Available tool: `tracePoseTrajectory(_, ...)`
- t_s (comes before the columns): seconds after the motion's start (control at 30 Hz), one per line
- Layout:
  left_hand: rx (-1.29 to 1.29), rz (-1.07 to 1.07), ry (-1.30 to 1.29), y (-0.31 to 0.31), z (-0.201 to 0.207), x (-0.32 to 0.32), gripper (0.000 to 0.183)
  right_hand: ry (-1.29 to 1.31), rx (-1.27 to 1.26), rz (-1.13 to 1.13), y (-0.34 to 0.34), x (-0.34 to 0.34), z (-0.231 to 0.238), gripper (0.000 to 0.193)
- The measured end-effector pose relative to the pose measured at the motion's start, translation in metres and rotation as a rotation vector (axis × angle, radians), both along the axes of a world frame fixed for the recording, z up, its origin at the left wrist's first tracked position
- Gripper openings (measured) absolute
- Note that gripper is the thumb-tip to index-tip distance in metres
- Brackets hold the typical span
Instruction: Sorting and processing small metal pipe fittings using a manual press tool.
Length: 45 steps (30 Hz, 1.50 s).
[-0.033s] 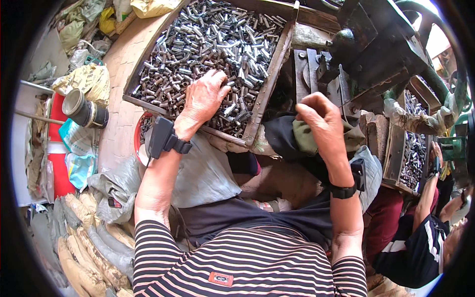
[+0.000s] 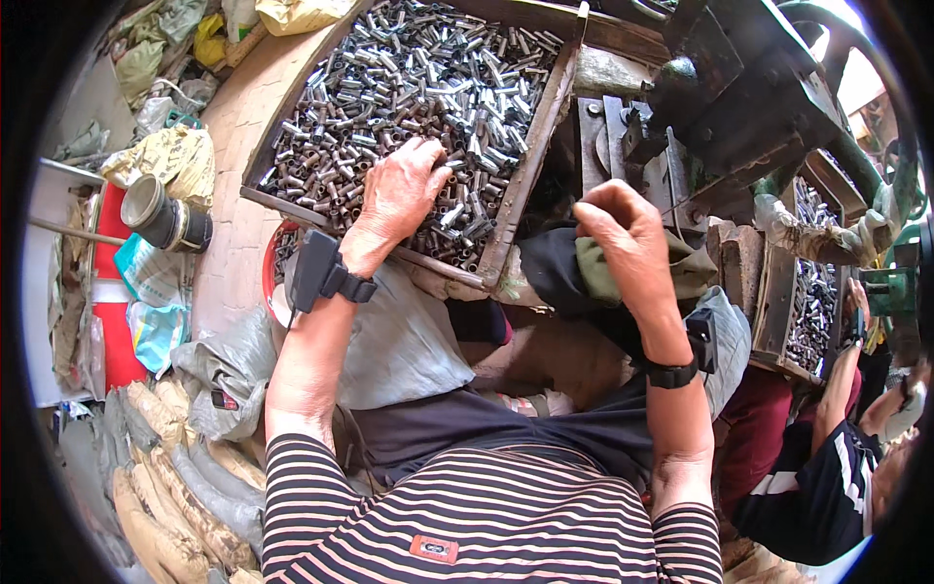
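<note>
A shallow wooden crate [image 2: 494, 255] holds a heap of short metal tubes [image 2: 428, 68], shiny at the far side and browner toward me. My left hand [image 2: 401, 193] lies on the near part of this heap, fingers curled down among the tubes. What its fingertips grip, if anything, is hidden. To the right, my right hand [image 2: 628, 232] hangs over an olive cloth [image 2: 693, 271] in front of a dark machine [image 2: 725, 88]. Its thumb and fingers are pinched together; anything between them is too small to make out.
Metal plates [image 2: 605, 146] of the machine stand just beyond my right hand. Further right, another wooden crate [image 2: 775, 316] of metal pieces sits beside a co-worker's arm [image 2: 839, 394]. Sacks [image 2: 185, 477] lie at lower left, near a dark round lamp-like object [image 2: 167, 216].
My right hand has shifted very slightly to the left, still pinched. My left hand stays on the tubes in nearly the same place.
</note>
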<state>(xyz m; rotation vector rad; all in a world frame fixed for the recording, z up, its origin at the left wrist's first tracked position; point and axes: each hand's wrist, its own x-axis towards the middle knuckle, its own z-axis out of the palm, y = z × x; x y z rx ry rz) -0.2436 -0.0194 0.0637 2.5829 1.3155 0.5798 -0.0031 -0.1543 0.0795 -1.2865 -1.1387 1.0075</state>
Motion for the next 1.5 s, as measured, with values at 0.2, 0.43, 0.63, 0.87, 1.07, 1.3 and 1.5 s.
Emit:
tracePoseTrajectory(0.2,-0.076,-0.08,-0.232,-0.011,0.004,-0.014,0.017,-0.111,0.049,0.027,0.022,-0.036,-0.017,0.015)
tracePoseTrajectory(0.43,-0.695,-0.081,-0.609,-0.047,0.003,-0.018,0.018,-0.228,0.072,0.144,0.032,-0.065,-0.031,0.022)
tracePoseTrajectory(0.63,-0.764,-0.015,-0.624,-0.049,0.004,-0.015,0.019,0.052,-0.044,0.121,0.028,-0.06,-0.038,0.018)
tracePoseTrajectory(0.87,-0.007,0.006,-0.102,-0.006,0.008,0.012,0.02,0.365,-0.069,0.069,0.027,-0.045,-0.044,0.013)
tracePoseTrajectory(1.07,0.221,0.023,0.255,0.011,-0.004,0.034,0.024,0.455,-0.105,0.026,0.021,-0.03,-0.041,0.011)
tracePoseTrajectory(1.3,0.062,0.042,0.031,0.004,-0.001,0.02,0.022,0.546,-0.103,-0.017,0.017,-0.016,-0.045,0.012)
tracePoseTrajectory(1.5,-0.707,0.047,-0.625,-0.028,0.0,0.004,0.018,0.613,-0.127,0.011,0.014,-0.025,-0.045,0.009)
